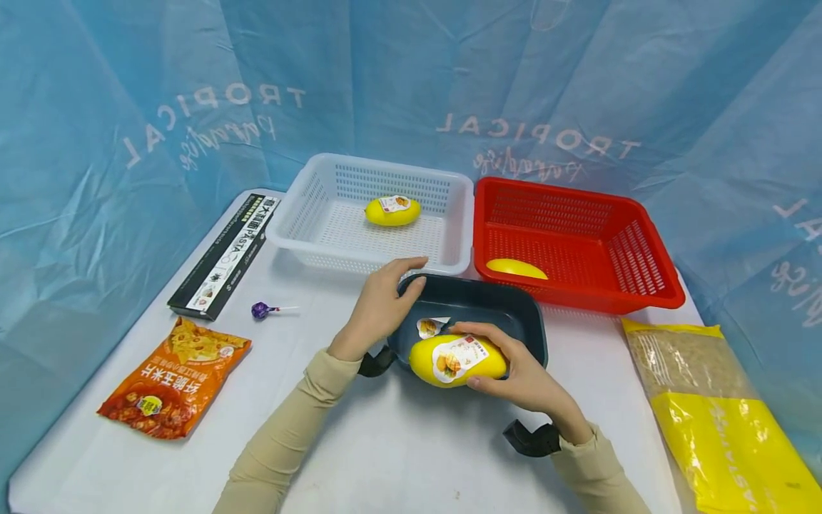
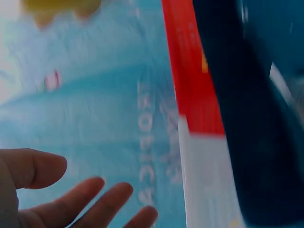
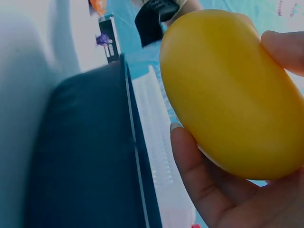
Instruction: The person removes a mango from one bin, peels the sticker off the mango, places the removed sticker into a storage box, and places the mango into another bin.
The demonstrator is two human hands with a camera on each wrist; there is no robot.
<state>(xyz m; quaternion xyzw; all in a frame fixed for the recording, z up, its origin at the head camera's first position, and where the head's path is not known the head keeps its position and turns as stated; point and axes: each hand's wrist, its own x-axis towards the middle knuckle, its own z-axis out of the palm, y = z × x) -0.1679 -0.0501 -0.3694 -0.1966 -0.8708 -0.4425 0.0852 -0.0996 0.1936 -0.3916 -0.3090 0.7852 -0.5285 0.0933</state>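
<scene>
My right hand point(image 1: 523, 371) grips a yellow mango point(image 1: 478, 360) with a white picture label, held over the near side of a dark blue tub point(image 1: 536, 318). In the right wrist view, the fingers and thumb curl round the mango point(image 3: 228, 95), above and beside the tub point(image 3: 90, 152). My left hand point(image 1: 385, 300) hovers by the tub's left rim, its fingers loosely bent and holding nothing; the left wrist view shows the fingers apart. Inside the tub lies a small white label point(image 1: 429, 327) with a picture; what it is attached to cannot be told.
Behind the tub stand a white basket point(image 1: 302, 243) with a yellow mango point(image 1: 393, 211) and a red basket point(image 1: 578, 293) with another mango point(image 1: 516, 268). Leftward lie a pasta box point(image 1: 225, 257), a purple lollipop point(image 1: 260, 310) and an orange snack bag point(image 1: 176, 378). A yellow pasta bag point(image 1: 726, 421) lies right.
</scene>
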